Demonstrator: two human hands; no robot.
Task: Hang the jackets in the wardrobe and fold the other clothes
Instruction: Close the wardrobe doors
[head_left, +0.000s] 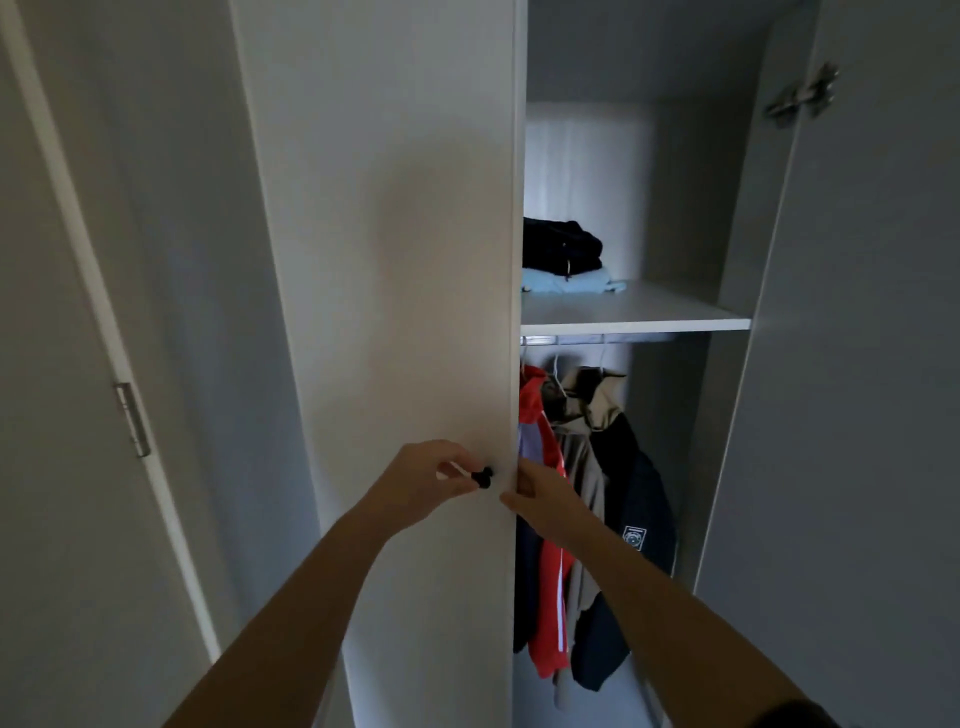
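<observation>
I face a white wardrobe. Its left door (405, 260) stands nearly closed and its right door (857, 364) is swung open. My left hand (421, 483) pinches the small black knob (482, 478) on the left door. My right hand (540, 493) curls its fingers round that door's free edge. Inside, a red jacket (545, 597) and a beige-and-navy jacket (618, 493) hang from the rail (587, 340). On the shelf (649, 312) above lie folded clothes: a dark garment (561, 247) on a light blue one (566, 283).
Another white door with a metal hinge (132, 418) stands at the left. A metal hinge (802, 96) sits on the open right door near the top. The right half of the shelf is bare.
</observation>
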